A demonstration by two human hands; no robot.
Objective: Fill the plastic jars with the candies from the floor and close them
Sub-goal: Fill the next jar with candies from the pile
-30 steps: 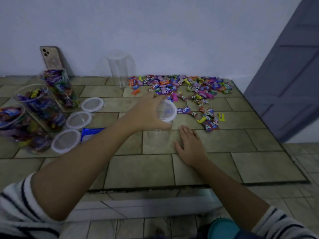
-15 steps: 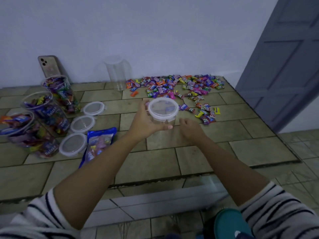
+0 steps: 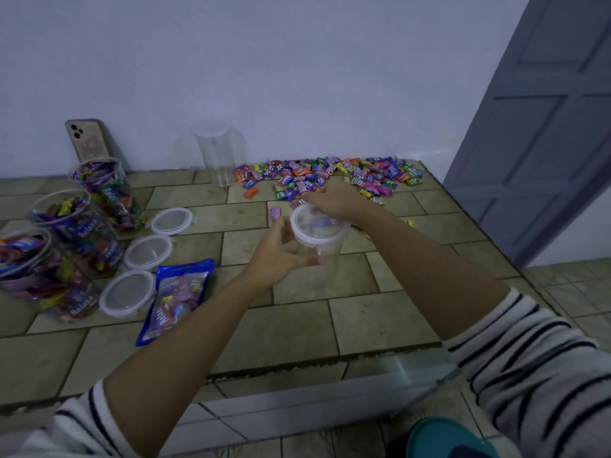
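2 bare hands met at the clear plastic jar (image 3: 329,256) above the tiled floor (image 3: 297,325). The left hand (image 3: 277,256) reached forward, its fingers wrapped round the jar's wall. The right hand (image 3: 330,201) arched over the lid (image 3: 314,228), fingers curled at its far rim; I couldn't tell whether they gripped it. Candies (image 3: 330,175) lay just beyond.

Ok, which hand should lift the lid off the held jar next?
Right, likely: the right hand sits at the far rim of the lid, while the left hand grips the jar by its wall.

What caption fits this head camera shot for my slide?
Left hand grips a clear jar, right hand over its lid, beside loose candies and three filled open jars.
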